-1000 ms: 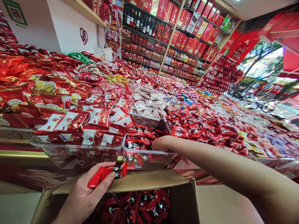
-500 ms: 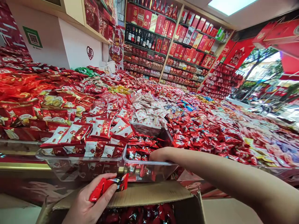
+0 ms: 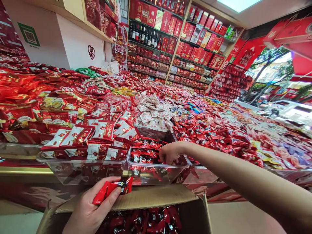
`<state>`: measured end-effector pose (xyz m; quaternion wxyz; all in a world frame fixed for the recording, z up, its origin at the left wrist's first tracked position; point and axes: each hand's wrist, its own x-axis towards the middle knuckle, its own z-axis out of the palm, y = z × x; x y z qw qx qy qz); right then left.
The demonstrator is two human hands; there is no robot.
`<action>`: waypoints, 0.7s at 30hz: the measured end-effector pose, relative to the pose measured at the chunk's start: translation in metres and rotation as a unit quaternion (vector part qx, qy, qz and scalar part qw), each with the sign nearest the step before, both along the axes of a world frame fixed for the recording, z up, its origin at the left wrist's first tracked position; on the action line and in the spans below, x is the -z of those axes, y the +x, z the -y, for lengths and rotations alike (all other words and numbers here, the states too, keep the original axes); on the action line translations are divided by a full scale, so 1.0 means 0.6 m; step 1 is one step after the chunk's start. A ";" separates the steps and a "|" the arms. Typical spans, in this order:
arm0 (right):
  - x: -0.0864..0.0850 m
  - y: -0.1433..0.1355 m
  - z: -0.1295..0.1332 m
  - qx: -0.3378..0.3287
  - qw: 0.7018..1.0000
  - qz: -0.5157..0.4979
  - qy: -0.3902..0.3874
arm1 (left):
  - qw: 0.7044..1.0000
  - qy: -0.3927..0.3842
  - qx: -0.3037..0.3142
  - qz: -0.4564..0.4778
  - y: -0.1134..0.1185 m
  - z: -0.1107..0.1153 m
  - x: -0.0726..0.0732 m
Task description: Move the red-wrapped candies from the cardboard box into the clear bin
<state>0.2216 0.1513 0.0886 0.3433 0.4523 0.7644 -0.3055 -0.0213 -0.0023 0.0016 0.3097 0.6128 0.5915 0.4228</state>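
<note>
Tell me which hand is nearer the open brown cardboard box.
Left. The left hand holds red candy packets right above the cardboard box; the right hand reaches into the clear plastic bin beyond it.

Back wall: wooden shelves (image 3: 185,42) stocked with red boxes and dark bottles | Left: white wall (image 3: 70,48) marked with a red emblem | Ceiling: lit panel (image 3: 237,4) | Right: daylight and trees seen through the shop opening (image 3: 275,73)

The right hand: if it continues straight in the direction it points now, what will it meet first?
Probably the red-and-black candies in the clear bin: the right hand reaches leftward and slightly down into it. Depth is unclear.
</note>
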 end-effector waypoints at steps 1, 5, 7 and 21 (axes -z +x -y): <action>-0.003 -0.003 0.001 -0.017 1.000 0.012 0.021 | 1.000 0.001 0.000 -0.005 0.001 0.000 -0.001; 0.008 -0.021 -0.001 -0.142 0.979 0.046 0.137 | 1.000 -0.001 -0.016 0.011 0.009 0.004 -0.005; 0.022 -0.028 -0.002 -0.179 0.966 0.038 0.180 | 0.998 0.001 -0.041 0.043 0.014 0.007 -0.008; 0.026 -0.050 0.033 -0.104 0.990 0.023 0.092 | 1.000 0.004 -0.013 0.014 0.007 0.006 0.001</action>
